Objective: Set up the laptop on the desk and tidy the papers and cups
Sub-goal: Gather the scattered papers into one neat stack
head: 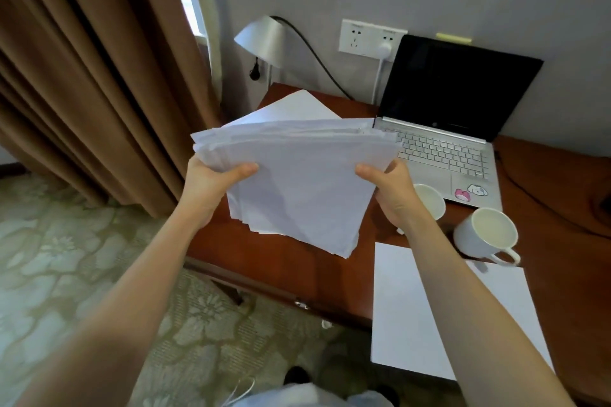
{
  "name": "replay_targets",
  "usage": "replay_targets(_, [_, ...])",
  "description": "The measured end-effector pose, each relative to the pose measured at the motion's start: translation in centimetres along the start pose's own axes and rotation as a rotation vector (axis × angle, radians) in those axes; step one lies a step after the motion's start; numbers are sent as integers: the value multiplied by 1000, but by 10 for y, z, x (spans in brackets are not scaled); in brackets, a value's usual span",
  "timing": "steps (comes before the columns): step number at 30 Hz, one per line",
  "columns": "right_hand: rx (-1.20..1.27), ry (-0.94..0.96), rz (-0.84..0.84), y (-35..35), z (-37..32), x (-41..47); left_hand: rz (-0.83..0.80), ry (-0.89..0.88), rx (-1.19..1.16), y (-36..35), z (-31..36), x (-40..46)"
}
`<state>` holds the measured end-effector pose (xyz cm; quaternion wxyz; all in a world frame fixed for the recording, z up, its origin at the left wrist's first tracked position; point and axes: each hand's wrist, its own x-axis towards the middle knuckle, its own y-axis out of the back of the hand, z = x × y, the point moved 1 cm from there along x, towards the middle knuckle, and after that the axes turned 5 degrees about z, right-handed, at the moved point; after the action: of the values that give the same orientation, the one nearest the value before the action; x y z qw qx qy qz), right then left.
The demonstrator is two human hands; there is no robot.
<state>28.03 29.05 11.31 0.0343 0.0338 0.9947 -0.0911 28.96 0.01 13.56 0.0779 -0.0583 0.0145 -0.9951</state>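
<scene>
Holding stack (297, 182) above tabletop (284, 261) | left hand (211, 182), right hand (390, 192): fingers gripping its edges | laptop (446, 116) open | two cups (486, 235) beside.

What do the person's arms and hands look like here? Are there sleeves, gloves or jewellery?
Both forearms are bare up to the frame edge: no sleeves show. The left hand and right hand wear no gloves, and no rings, watch or bracelet show.
</scene>
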Motion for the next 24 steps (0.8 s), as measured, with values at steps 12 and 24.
replay_targets(12, [23, -34, -48, -13, -3, -5, -38, 54, -22, -4, 0, 6])
replay_targets(24, [157, -12, 153, 3, 8, -24, -110, 122, -24, 3, -19, -8])
